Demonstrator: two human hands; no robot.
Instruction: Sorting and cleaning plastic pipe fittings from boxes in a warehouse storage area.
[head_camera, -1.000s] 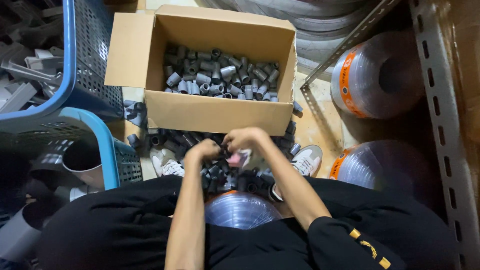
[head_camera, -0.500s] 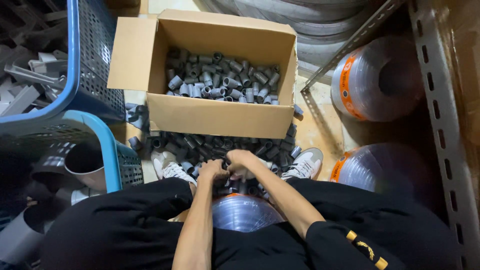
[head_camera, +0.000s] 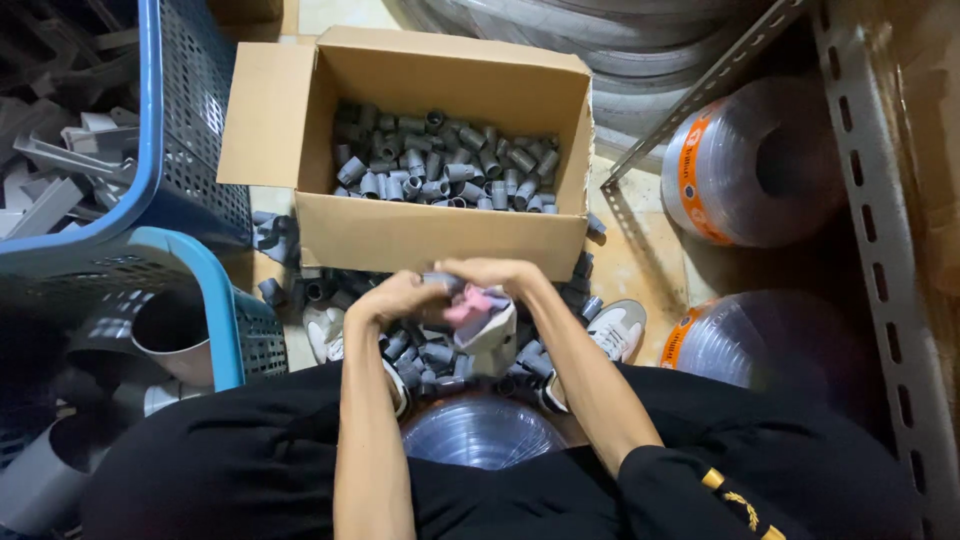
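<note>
My left hand (head_camera: 395, 296) and my right hand (head_camera: 497, 272) meet just in front of an open cardboard box (head_camera: 440, 235). Together they grip a crumpled grey and pink thing (head_camera: 482, 318); whether it is cloth or a bag I cannot tell. Beneath them a heap of short grey pipe fittings (head_camera: 440, 358) lies on the floor between my shoes. Many more grey fittings (head_camera: 440, 165) fill the bottom of the box.
Two blue mesh baskets (head_camera: 190, 150) with grey pipe parts stand at the left. Rolls of clear hose (head_camera: 760, 160) lie at the right, and another hose roll (head_camera: 480, 432) sits between my legs. A slotted metal shelf post (head_camera: 885, 250) runs down the right side.
Both hands rose from the floor heap toward the box front. A grey and pink crumpled thing now shows between them.
</note>
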